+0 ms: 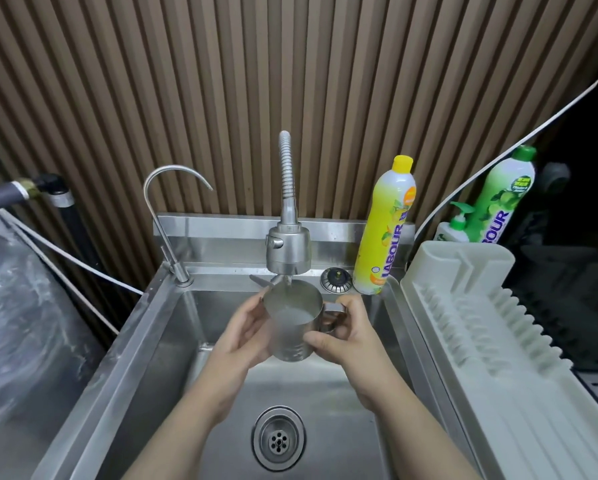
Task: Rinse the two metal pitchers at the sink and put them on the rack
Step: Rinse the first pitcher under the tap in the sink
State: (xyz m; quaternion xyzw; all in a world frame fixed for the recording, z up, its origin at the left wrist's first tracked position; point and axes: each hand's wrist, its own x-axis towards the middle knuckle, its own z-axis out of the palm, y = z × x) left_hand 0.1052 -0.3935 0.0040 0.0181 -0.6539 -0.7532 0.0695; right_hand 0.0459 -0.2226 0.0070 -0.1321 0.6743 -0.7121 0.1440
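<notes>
One metal pitcher [292, 327] is held upright over the steel sink [173, 341], its mouth right under the spray head of the flexible tap [288, 251]. A thin stream of water falls into it and pale water stands inside. My left hand [245, 337] cups the pitcher's left side and base. On the other side, my right hand [342, 336] grips the handle and lower wall. The white plastic drying rack [491, 327] lies to the right of the sink and holds nothing. A second pitcher is not in view.
A yellow dish-soap bottle [386, 230] stands on the sink's back ledge beside a round plug [335, 279]. A green bottle [498, 199] and a pump bottle [455, 225] stand behind the rack. A thin gooseneck tap [166, 216] rises at back left. The drain [278, 438] sits near the front.
</notes>
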